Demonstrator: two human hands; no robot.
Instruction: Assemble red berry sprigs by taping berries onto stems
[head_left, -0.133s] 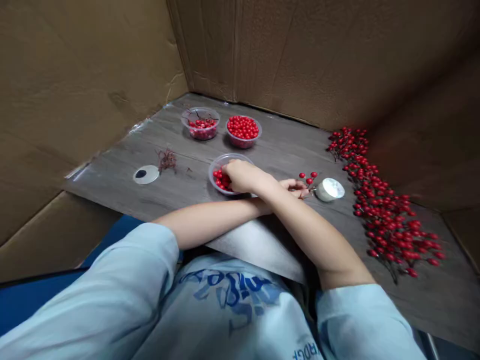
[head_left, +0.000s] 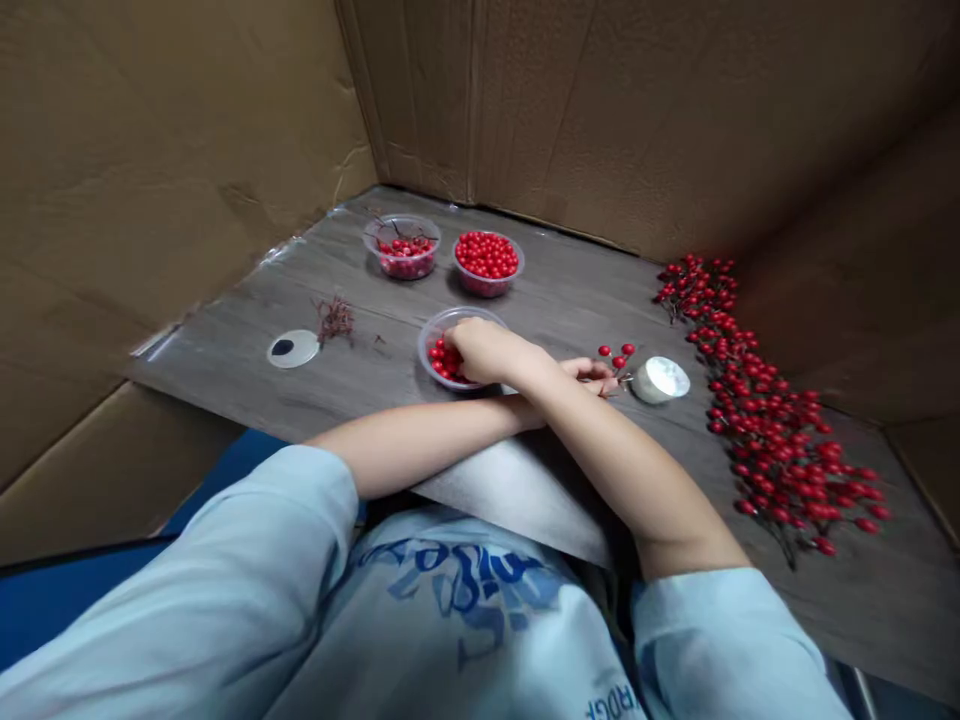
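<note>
The forearms cross over the edge of the worktop, the right over the left. The right hand arches over the rim of a clear plastic tub, its fingers curled down into the loose red berries at the bottom. The fingers are close together, not spread wide, but the back of the hand hides them, so whether they pinch a berry cannot be seen.

The left hand reaches out just beyond that tub, under the right wrist, with its fingers nearly closed and pointing toward a short sprig of red berries. The sprig's stem runs to the fingertips, but it is too small to tell whether they grip it.

A silver cylinder lies on its side just past the sprig. Farther off to the right of the tub, a long heap of red berry sprigs stretches along the worktop. Behind the tub stand two more clear tubs: one packed with red berries, the other holding berries and dark stems. To its left lie a tangle of dark red stems and a white disc with a dark spot. Cardboard walls surround the worktop.
</note>
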